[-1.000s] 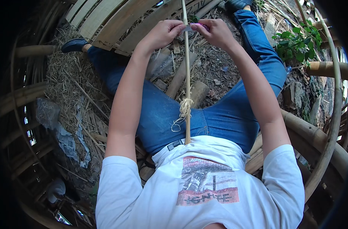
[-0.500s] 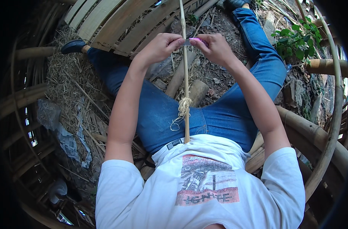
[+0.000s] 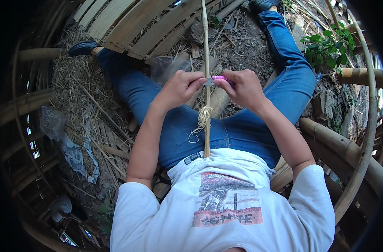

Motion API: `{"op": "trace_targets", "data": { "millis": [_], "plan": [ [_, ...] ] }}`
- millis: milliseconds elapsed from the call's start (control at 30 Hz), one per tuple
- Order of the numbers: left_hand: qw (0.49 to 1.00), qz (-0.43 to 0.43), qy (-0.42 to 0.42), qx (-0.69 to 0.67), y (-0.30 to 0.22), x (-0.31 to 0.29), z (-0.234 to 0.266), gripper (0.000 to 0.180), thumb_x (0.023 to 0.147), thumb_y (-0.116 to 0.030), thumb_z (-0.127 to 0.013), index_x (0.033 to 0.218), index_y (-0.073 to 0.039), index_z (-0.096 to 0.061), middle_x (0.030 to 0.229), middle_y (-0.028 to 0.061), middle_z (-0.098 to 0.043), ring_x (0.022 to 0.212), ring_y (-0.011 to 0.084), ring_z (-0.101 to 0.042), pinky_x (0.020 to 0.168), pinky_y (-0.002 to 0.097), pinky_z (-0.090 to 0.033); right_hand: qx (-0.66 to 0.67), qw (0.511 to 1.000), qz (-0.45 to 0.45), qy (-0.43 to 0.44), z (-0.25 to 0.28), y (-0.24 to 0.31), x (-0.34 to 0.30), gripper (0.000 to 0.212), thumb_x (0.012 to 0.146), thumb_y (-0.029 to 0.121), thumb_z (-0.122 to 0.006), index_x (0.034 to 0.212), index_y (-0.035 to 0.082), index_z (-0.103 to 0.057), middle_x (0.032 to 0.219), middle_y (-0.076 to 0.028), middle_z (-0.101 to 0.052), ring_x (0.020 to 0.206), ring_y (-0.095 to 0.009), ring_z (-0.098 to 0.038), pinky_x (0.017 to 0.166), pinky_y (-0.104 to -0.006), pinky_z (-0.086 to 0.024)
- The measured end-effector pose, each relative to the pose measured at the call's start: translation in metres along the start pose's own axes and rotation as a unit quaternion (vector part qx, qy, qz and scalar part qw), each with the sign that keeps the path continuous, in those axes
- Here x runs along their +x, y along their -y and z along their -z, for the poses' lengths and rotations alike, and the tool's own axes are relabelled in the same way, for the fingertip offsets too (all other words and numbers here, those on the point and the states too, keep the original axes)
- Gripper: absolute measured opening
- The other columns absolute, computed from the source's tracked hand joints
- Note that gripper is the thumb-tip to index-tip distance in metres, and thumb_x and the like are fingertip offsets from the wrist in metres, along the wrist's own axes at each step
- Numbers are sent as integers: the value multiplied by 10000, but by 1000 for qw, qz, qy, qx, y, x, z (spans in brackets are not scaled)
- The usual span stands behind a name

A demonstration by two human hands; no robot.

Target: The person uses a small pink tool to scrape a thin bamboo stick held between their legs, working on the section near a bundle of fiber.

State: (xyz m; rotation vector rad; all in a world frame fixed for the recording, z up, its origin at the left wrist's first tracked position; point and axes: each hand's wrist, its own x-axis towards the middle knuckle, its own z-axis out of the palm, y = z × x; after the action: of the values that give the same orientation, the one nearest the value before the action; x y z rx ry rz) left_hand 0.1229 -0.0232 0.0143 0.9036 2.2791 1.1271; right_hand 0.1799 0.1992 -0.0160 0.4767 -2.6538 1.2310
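Note:
A long, thin bamboo stick [image 3: 206, 46] runs from my waist away between my spread legs. Across it lies a small knife [image 3: 219, 77] with a pink handle and a short grey blade. My right hand [image 3: 247, 87] is closed around the handle. The blade's other end is pinched between the thumb and fingers of my left hand [image 3: 179, 90]. Where the blade meets the stick, the exact contact is partly covered by my fingertips. Pale curled shavings [image 3: 204, 116] cling in a bunch to the stick nearer my waist.
A slatted wooden panel [image 3: 145, 29] leans at the far left. Dry straw [image 3: 76, 80] and a crumpled plastic sheet [image 3: 74, 155] lie to my left. Thick bamboo poles [image 3: 346, 145] and a leafy plant [image 3: 330, 46] are on the right. A cut log [image 3: 219, 102] rests between my legs.
Both hands and the knife have come down along the stick toward my waist, nearer the bunch of shavings. My grips look the same.

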Motion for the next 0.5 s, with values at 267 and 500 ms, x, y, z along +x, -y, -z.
{"op": "trace_targets", "data": {
  "millis": [267,500],
  "plan": [
    [994,-41,-92,40,38,77,33,261,981,-233,-591,900,10,-646,634,67,-540,583,136,-466,554,322,-396,-113,992,22,-43,13,-46,81,379,914,467,-630,809,111,-707,603,-110,-618,599,-334,-636,563,-438,-497],
    [990,-58,-124,43,53,121,54,293,1000,-286,-588,1022,-13,-692,639,-17,-518,597,78,-432,542,293,-374,-190,979,60,-47,24,-74,130,395,912,506,-616,862,136,-741,630,-104,-639,622,-333,-646,587,-435,-511]
  ]
}}
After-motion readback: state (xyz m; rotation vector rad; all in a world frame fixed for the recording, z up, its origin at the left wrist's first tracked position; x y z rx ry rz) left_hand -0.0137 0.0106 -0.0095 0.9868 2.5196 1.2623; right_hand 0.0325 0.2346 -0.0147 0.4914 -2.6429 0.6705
